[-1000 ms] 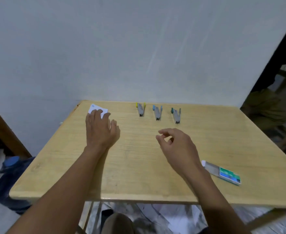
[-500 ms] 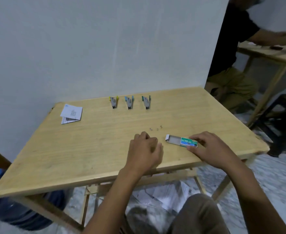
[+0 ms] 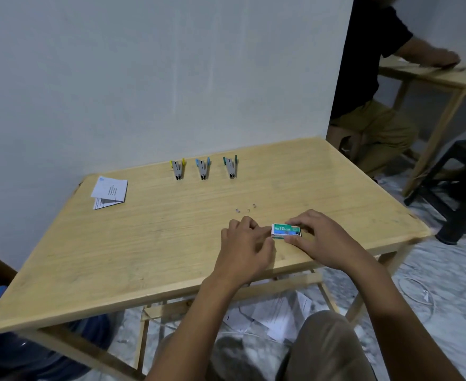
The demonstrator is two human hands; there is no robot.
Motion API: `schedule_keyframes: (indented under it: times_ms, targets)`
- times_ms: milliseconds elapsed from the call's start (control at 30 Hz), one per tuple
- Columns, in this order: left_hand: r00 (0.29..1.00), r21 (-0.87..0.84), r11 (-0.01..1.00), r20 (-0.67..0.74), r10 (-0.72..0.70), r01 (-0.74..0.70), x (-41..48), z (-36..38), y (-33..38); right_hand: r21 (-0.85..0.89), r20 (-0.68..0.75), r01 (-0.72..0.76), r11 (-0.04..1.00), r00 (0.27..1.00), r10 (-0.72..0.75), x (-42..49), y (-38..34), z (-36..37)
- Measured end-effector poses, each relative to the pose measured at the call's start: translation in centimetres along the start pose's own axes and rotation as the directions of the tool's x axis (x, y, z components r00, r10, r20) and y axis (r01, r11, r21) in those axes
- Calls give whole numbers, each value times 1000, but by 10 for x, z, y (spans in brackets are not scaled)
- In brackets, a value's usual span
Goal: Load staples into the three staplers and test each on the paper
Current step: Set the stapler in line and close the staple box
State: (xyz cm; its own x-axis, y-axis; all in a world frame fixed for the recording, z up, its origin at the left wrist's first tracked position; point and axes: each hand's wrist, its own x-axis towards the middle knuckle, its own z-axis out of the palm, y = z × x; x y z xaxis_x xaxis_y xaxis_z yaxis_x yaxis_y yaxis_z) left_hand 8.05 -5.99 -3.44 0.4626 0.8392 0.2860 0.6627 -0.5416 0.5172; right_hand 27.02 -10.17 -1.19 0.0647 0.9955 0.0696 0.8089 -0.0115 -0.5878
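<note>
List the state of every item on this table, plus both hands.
Green-and-blue cardboard staple box, looks closed, lying flat.
Right hand, pinches the box.
Left hand, fingers curled, against the box's left end.
Yellow-tipped grey metal stapler, lying untouched.
Blue-tipped grey metal stapler, lying untouched.
Green-tipped grey metal stapler, lying untouched.
Folded white paper, lying flat, untouched.
Loose staples, scattered.

The staple box [image 3: 286, 231], tray slid out a moment ago, is closed now (the left hand [image 3: 247, 247] has come against its end).
</note>
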Motion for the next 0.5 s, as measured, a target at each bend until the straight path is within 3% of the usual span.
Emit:
schedule_keyframes:
  times_ms: [267, 433, 500]
  targets:
    - [999, -61, 998, 38, -16, 18, 5, 0, -5, 21, 23, 13, 1000, 1000, -13, 3, 0, 0]
    - [973, -88, 991, -202, -113, 96, 24, -8, -10, 0, 22, -13, 1000, 1000, 13, 7, 5, -5]
    - [985, -90, 987, -100, -144, 135, 37, -10, -12, -13, 19, -23, 1000, 1000, 23, 8, 6, -6]
